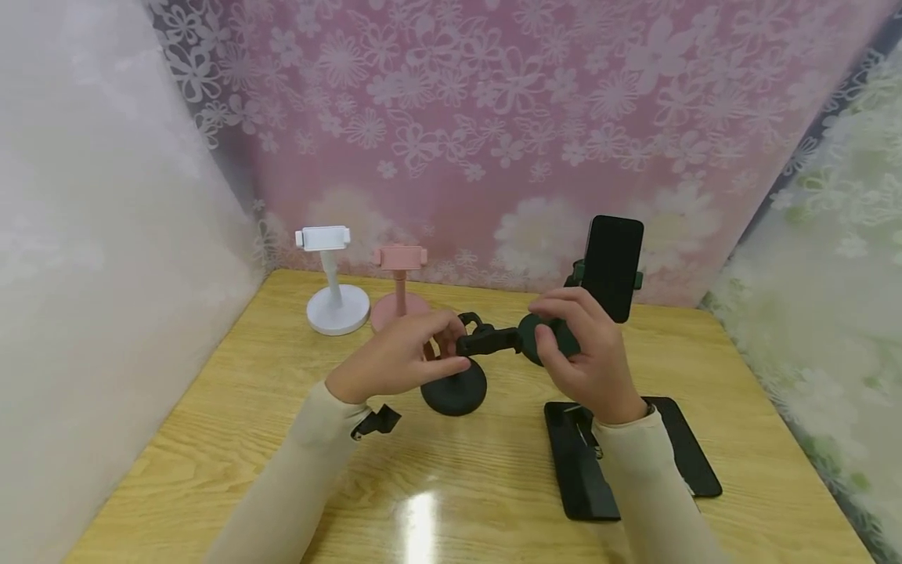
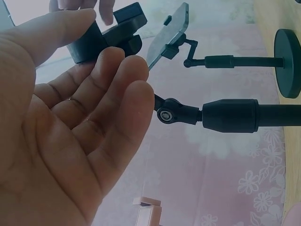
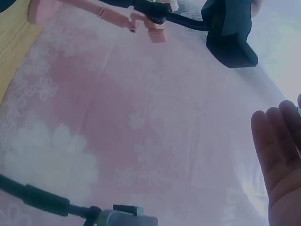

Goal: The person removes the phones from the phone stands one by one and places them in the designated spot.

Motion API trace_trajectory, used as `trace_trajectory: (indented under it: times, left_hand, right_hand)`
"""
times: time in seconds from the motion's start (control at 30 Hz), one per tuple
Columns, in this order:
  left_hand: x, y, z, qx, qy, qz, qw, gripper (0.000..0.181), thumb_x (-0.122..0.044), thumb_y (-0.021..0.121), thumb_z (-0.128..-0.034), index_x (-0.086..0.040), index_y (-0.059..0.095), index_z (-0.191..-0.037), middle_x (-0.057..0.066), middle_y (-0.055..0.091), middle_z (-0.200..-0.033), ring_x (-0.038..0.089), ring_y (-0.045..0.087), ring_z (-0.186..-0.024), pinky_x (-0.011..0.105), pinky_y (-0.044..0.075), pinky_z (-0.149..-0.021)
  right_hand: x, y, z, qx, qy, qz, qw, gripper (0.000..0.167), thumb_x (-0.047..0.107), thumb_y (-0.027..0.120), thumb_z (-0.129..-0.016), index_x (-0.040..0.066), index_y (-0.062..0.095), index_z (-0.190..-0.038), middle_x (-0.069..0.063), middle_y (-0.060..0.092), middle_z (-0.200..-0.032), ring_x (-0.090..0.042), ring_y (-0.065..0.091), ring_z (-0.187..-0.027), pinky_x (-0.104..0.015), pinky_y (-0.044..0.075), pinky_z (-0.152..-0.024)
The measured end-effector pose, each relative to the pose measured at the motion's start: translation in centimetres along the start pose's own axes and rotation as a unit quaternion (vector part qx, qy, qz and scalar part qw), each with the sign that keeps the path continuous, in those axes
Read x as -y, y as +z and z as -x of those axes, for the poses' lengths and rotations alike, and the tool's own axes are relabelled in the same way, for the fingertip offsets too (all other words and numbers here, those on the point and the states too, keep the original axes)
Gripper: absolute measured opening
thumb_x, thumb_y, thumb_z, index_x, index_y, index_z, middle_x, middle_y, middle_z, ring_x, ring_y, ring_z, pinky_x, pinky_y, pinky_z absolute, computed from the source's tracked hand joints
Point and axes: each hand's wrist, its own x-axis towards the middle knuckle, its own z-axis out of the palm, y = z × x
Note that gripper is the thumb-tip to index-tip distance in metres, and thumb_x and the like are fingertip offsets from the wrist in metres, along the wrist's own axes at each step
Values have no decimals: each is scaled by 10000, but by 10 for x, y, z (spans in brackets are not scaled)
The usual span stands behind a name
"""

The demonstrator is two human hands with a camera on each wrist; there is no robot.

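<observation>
A black phone stand stands at mid-table on its round base (image 1: pixel 456 395). My left hand (image 1: pixel 395 356) pinches the left end of its black clamp (image 1: pixel 489 342) between thumb and fingers. The left wrist view shows the thumb against the clamp (image 2: pixel 84 44), beside the stand's hinged arm (image 2: pixel 181 113). My right hand (image 1: pixel 592 352) hovers to the right of the clamp, its fingers loosely bent and holding nothing. In the right wrist view its fingers (image 3: pixel 277 146) stand apart from the clamp (image 3: pixel 230 35).
A white phone stand (image 1: pixel 337 309) and a pink one (image 1: pixel 400 258) stand at the back left. Back right, a dark green stand holds an upright phone (image 1: pixel 611 266). Dark flat devices, one on the left (image 1: pixel 574 462) and another (image 1: pixel 687 446), lie under the right forearm.
</observation>
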Motion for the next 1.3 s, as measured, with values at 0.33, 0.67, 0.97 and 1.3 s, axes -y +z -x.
trace_trajectory:
  times: [0.33,0.67,0.97,1.3]
  left_hand:
    - [-2,4,-3,83,70,15,9999,217,-286,734,-991,-170,622,-1137,-108,669,-957,28,641,-847,268,563,-710]
    - [-3,3,-2,64,62,-47,9999,227,-270,715,-1003,-137,635,-1170,-76,672,-946,41,626,-835,261,558,-695]
    - [4,2,-4,-406,30,-116,9991,205,-258,690,-1022,-137,643,-1181,-80,658,-970,43,625,-850,307,554,-693]
    - [15,20,-17,-1506,-688,-144,9861,352,-289,689,-1018,-87,659,-1305,-19,703,-1072,81,665,-907,295,569,-792]
  right_hand:
    - [1,3,10,-490,-5,-107,9987,328,240,551,-1038,-36,727,-1055,-207,685,-1054,-272,652,-949,-196,491,-927]
    - [-4,1,15,-462,73,-40,9989,322,236,558,-1029,-39,724,-1053,-206,680,-1063,-254,649,-966,-163,491,-918]
    - [-8,2,9,-470,69,130,9988,329,236,543,-1029,-42,715,-1056,-202,676,-1056,-275,633,-913,-166,482,-920]
    - [-12,3,10,-328,267,142,9990,272,152,553,-982,-38,712,-1095,-183,665,-1093,-256,617,-888,-186,487,-907]
